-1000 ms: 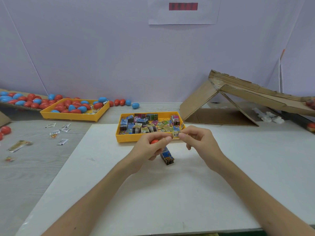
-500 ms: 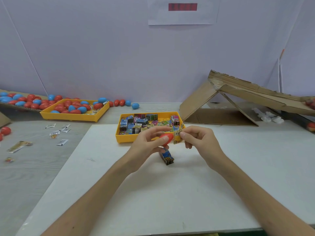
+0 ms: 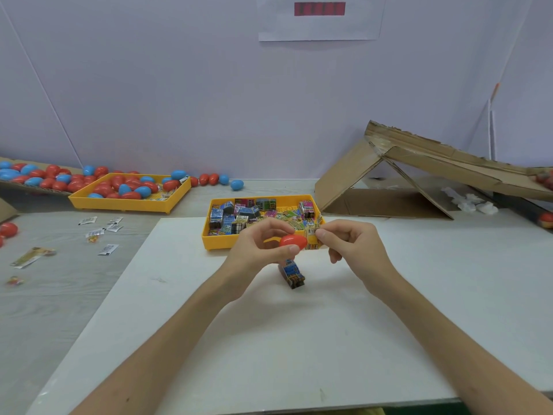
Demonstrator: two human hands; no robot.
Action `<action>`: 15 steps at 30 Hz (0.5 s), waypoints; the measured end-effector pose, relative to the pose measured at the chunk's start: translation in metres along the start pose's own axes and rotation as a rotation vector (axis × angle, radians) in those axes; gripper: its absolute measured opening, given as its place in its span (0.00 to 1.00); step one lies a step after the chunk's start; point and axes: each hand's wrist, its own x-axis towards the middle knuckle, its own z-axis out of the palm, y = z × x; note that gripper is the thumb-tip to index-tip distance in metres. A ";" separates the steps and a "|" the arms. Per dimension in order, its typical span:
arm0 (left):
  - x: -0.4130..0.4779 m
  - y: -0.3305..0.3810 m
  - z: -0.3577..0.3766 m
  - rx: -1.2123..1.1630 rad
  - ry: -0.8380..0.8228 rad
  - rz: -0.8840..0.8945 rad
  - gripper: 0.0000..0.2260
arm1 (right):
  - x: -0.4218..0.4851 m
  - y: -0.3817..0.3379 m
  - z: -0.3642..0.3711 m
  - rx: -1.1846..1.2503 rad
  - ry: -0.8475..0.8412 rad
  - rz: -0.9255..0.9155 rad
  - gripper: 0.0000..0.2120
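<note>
We judged the main risk to be a slip where the folded printed paper packet (image 3: 311, 235) met the small red plastic egg shell (image 3: 293, 241). If we pushed before the two were lined up, the packet could crumple against the shell or spring free and drop onto the white desk (image 3: 209, 324). Squeezing the smooth shell harder to steady it could also squirt it out from between thumb and fingers, towards the yellow plastic tray of printed packets (image 3: 227, 244) just behind. The grip of our left hand (image 3: 257, 250) was curled round the shell, thumb below and fingers over the top, holding it above the desk in front of the tray's near wall. The grip of our right hand (image 3: 353, 247) was pressed together on the packet, thumb and forefinger pinching it, the other fingers loosely curled and touching nothing. Packet and shell touched, or nearly; we could not tell which. A bundle of blue printed packets (image 3: 291, 272) stood on the desk just below our hands, untouched.
</note>
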 end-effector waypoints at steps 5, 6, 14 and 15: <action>0.000 0.001 0.001 0.018 -0.003 0.017 0.18 | -0.001 -0.001 0.000 -0.004 -0.035 0.003 0.06; 0.000 0.001 0.001 0.023 -0.001 0.020 0.18 | -0.001 -0.001 0.000 -0.005 -0.038 0.003 0.06; 0.000 -0.001 0.000 0.029 0.007 0.043 0.18 | 0.000 -0.002 -0.001 0.059 -0.037 0.065 0.06; 0.001 -0.002 -0.001 0.033 0.009 0.043 0.17 | 0.000 -0.002 -0.001 0.059 -0.041 0.075 0.06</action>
